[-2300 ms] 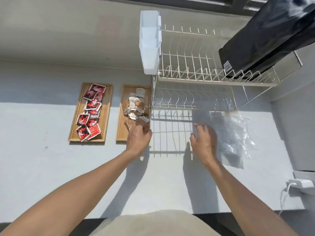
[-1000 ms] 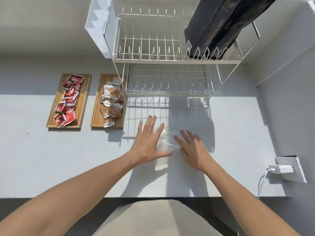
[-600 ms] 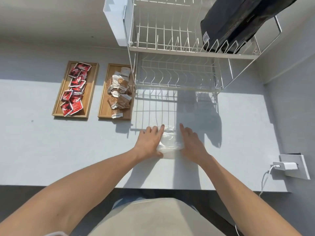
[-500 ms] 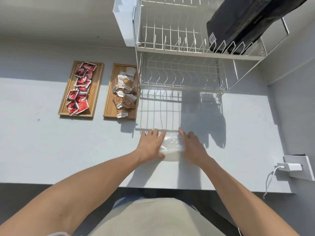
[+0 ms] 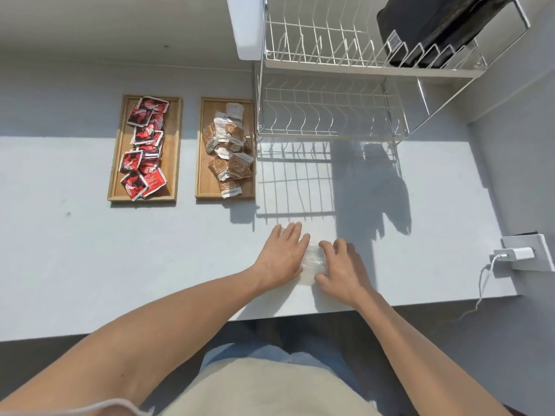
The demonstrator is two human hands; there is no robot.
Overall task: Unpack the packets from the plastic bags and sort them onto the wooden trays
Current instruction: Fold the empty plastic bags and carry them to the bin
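Head view, looking down: the left hand (image 5: 283,253) and the right hand (image 5: 341,265) lie palm-down on the counter (image 5: 90,265) near its front edge, one on either side of a crumpled clear plastic bag (image 5: 313,259); both hands are flat with fingers extended, not closed around anything; the inner edges of both touch the bag, which appears squeezed into a small bundle between them. Judged from this posture, the bag is being compacted or flattened; whether any packet is inside it cannot be told, though none shows through the film.

The left wooden tray (image 5: 177,145) sits toward the back of the counter, left of centre; it carries the red packets (image 5: 144,148) in an overlapping column. The right wooden tray (image 5: 200,151) lies just beside it, apart by a strip of bare counter; it carries the brown packets (image 5: 229,148), with the frontmost one overhanging the tray's front rim. The separation by colour is consistent with the sorting requirement; each kind occupies its own tray.

A white wire dish rack (image 5: 330,115) stands against the back edge, right of the trays, its left frame close to the right tray; a black bag (image 5: 435,31) rests on its upper tier. A white charger (image 5: 515,253) is plugged in at the right edge.

Sorting appears complete or nearly so; the remaining work is probably disposal of the bag.
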